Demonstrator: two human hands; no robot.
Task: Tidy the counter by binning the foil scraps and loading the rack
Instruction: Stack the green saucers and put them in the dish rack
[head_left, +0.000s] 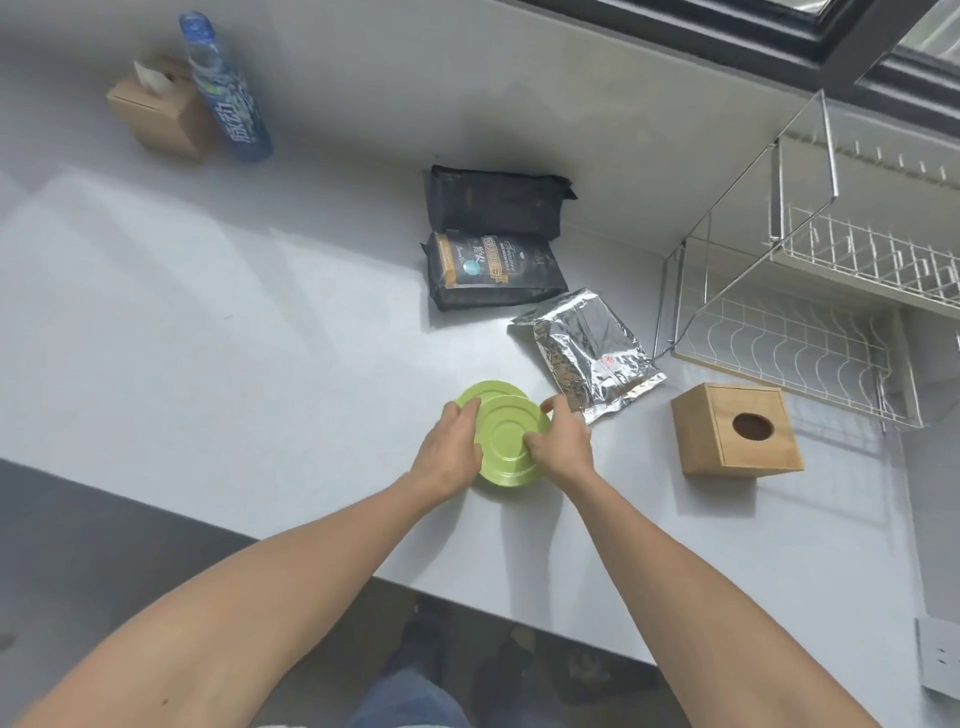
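Two green plates lie upside down near the counter's front edge, the near plate (506, 441) overlapping the far plate (480, 392). My left hand (451, 447) grips the near plate's left rim, and my right hand (561, 441) grips its right rim. A crinkled silver foil bag (587, 353) lies flat just right of the plates, close to my right hand. The wire dish rack (810, 291) stands at the right, with nothing in its two tiers.
Two black coffee bags (493, 239) lie behind the foil bag. A wooden tissue box (737, 431) sits in front of the rack. A cardboard tissue box (156, 109) and a blue water bottle (226, 85) stand far left. The counter's front edge (311, 556) runs diagonally below my forearms.
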